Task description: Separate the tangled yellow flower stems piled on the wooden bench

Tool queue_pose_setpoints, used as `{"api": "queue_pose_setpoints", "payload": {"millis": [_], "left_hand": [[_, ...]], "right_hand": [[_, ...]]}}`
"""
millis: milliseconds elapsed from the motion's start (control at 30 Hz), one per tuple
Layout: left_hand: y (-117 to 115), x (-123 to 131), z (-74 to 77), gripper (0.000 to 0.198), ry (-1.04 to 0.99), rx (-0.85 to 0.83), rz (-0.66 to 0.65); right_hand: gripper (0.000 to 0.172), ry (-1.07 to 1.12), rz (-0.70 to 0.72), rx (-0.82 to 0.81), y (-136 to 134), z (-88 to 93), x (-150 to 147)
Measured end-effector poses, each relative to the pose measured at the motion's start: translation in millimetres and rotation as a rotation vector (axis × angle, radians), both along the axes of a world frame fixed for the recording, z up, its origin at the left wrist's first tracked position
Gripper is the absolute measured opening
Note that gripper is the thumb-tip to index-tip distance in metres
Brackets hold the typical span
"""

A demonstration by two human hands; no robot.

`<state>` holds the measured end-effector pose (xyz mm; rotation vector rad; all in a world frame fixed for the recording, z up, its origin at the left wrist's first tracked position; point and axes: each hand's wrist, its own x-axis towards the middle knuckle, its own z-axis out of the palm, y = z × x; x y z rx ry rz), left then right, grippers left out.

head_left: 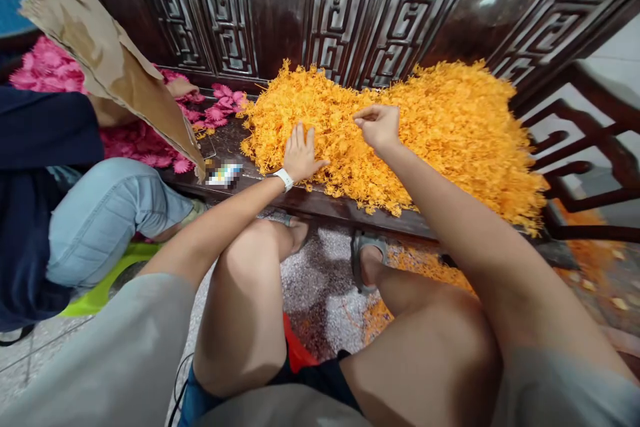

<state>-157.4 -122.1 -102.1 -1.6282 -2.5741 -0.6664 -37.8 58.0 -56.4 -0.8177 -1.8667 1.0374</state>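
A large heap of small orange plastic flower pieces (460,140) covers the dark wooden bench (360,213) in front of me. My left hand (301,155) lies on the near left side of the heap, fingers stretched and spread, with a white band on its wrist. Above the middle of the heap, my right hand (381,127) is closed, thumb and fingertips pinched together. Anything between those fingertips is too small to make out.
A bent cardboard sheet (120,73) stands on the left, between the orange heap and pink flower pieces (50,67). Beside it sits another person (110,220) on a green stool (100,290). Carved dark panels (280,20) rise behind; orange bits (425,267) litter the floor.
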Motion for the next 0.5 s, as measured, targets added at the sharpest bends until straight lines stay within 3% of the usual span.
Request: {"api": "queue_pose_setpoints", "payload": {"millis": [200, 400, 500], "left_hand": [[-15.7, -20.6, -3.0, 0.106, 0.081, -0.04, -0.03], [-27.2, -27.4, -11.6, 0.121, 0.238, -0.104, -0.17], [-28.4, -32.9, -17.5, 0.116, 0.271, -0.152, -0.258]], "right_hand": [[0.016, 0.062, -0.113, 0.093, 28.4, 33.3, 2.3], [0.015, 0.043, -0.138, 0.164, 41.4, 88.8, 17.0], [0.012, 0.029, -0.213, 0.221, 56.7, 117.2, 23.8]]}}
